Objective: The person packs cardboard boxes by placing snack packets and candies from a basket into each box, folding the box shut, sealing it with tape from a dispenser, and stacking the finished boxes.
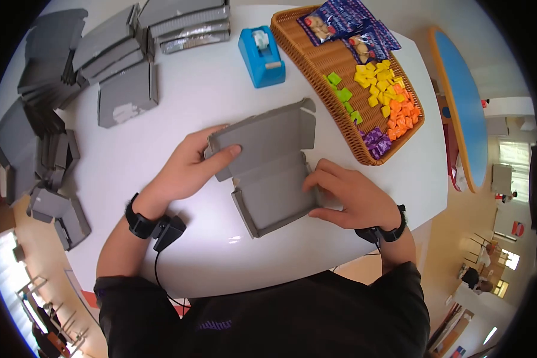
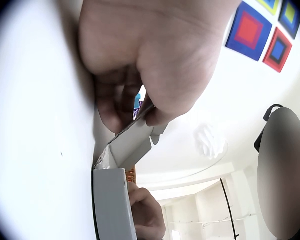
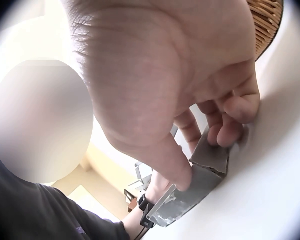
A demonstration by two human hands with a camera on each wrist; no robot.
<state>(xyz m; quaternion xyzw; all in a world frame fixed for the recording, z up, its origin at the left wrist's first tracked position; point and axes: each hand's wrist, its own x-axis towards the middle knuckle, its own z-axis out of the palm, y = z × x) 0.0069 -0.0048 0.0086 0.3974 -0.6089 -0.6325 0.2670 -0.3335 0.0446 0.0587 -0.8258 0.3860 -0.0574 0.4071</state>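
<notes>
The tabletop's [image 1: 203, 262] box [image 1: 271, 194] lies between left grip [image 1: 191, 166] and right grip [image 1: 355, 197].

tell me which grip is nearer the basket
Right. The right grip is by the near end of the basket; the left grip is farther left, across the box.

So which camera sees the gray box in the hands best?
The head view: it shows the gray box spread open, its inside in sight. The left wrist view shows it from the side; the right wrist view, only part, with the right hand in front.
</notes>
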